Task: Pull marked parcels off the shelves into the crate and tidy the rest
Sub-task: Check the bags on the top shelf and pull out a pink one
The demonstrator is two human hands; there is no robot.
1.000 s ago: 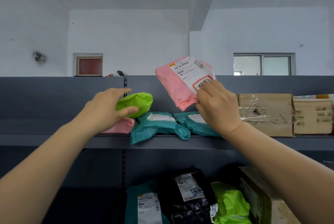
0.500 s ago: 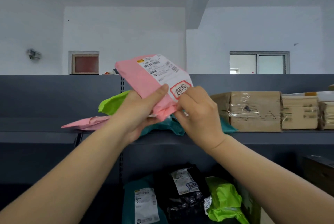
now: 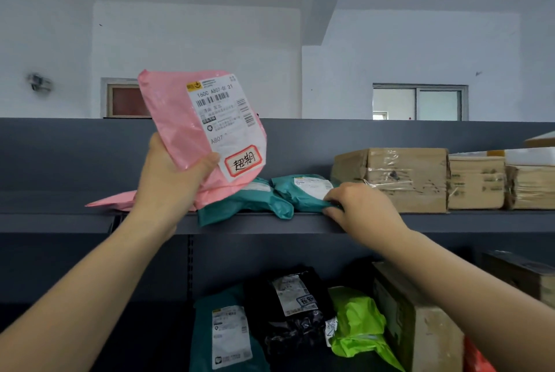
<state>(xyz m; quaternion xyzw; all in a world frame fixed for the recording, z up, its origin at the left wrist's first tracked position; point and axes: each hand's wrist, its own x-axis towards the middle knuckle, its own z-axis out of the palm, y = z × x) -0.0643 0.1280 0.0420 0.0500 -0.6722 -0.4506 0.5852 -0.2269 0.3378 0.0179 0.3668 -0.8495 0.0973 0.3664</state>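
At the upper shelf, hands apart. Left hand [image 3: 177, 179] is raised, thumb and fingers clamped on the lower edge of the pink parcel [image 3: 192, 128], which is held clear of the shelf with its label facing out. A red-bordered handwritten sticker [image 3: 243, 162] sits at the label's bottom corner. Right hand [image 3: 365, 206] is low at the shelf lip, fingers curled over the near end of the teal parcel by the boxes [image 3: 300, 191], thumb under its edge.

Change: a second ago the right hand carried the pink parcel while the left lay on a green one. Half a second ago both hands held it. Now the left has it alone and the right has dropped to the teal. Reading: the marked parcel is off the shelf and handed over, but not yet crated. No crate in view. The right hand looks freed to check or straighten the rest.

Count, upper shelf [image 3: 450, 218]:
- Pink: one in hand, plus a flat pink parcel [image 3: 111, 201] behind the left wrist.
- Teal: two, the gripped one and a second teal parcel [image 3: 246, 203] touching it.
- Cardboard boxes [image 3: 390, 179]: three in a row, something pale on top of the far ones.
- Green: the earlier one is not visible now, possibly behind the raised parcel.

Count, lower shelf:
- One lower teal parcel [image 3: 222, 338].
- One black parcel [image 3: 288, 314], also with a handwritten sticker, so likely a candidate.
- One green parcel [image 3: 357, 320].
- Two lower boxes [image 3: 417, 326].
- A scrap of red at the corner, unclear.
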